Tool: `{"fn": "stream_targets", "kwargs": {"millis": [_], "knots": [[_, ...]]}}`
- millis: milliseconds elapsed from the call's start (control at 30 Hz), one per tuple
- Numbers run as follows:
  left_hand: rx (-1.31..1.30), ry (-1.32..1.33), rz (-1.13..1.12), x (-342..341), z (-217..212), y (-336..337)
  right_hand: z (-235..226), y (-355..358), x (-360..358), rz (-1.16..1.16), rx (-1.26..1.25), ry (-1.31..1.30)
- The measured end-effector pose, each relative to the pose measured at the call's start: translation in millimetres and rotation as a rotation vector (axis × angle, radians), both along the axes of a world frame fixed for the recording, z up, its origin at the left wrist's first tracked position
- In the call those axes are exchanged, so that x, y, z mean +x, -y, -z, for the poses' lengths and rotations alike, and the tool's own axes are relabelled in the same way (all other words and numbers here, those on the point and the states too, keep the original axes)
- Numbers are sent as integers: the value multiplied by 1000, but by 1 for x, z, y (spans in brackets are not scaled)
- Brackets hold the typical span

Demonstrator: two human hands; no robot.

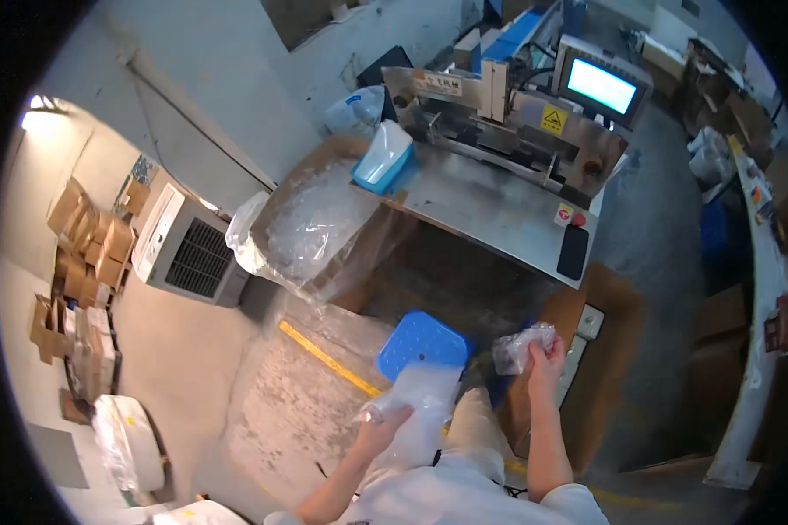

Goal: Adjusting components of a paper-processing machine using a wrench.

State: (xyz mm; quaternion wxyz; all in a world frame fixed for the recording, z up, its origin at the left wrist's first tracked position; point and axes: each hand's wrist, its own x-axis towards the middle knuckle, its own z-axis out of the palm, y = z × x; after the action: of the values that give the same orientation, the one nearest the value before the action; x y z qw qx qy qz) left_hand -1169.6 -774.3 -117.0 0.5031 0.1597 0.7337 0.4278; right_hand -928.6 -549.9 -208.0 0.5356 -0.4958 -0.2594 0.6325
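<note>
My left hand (383,430) is closed on a translucent plastic bag (427,394), which hangs in front of my legs and looks blurred. Farther right, my right hand (547,357) grips a crumpled clear plastic packet (515,348) between thumb and fingers. What the packet contains, if anything, I cannot make out. Just beyond the bag stands a blue plastic stool (422,346), partly covered by it. To the right of my right hand is a cardboard box (617,350) with a white strip-like device (578,359) at its edge.
Ahead stands a metal machine table (490,208) with a lit screen (601,85), a black phone (573,252), a red button (579,220) and a blue tray (383,171). A plastic-lined carton of clear bags (311,219) sits left of it, near an air cooler (193,254).
</note>
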Motion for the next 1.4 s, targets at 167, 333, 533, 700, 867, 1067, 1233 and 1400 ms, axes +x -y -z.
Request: {"fn": "stream_targets", "kwargs": {"millis": [167, 333, 533, 700, 867, 1067, 1233, 1400], "knots": [[-303, -93, 91, -22, 51, -97, 1, -113, -8, -2, 93, 210], [-140, 1, 201, -66, 60, -180, -43, -204, -48, 11, 259, 369], [61, 65, 264, -142, 82, -267, -123, -261, -179, 97, 472, 502], [-83, 37, 491, -237, 94, -355, -168, -275, -325, 348, 692, 448], [392, 230, 511, -300, 212, -365, -121, -277, -551, -284, 857, 583], [578, 229, 213, -350, 230, -375, -5, -293, -687, -1444, 986, 691], [127, -20, 378, -356, 252, -368, 32, -417, -590, -272, 838, 1380], [261, -117, 412, -304, 327, -378, 83, -464, -542, -312, 790, 1239]]}}
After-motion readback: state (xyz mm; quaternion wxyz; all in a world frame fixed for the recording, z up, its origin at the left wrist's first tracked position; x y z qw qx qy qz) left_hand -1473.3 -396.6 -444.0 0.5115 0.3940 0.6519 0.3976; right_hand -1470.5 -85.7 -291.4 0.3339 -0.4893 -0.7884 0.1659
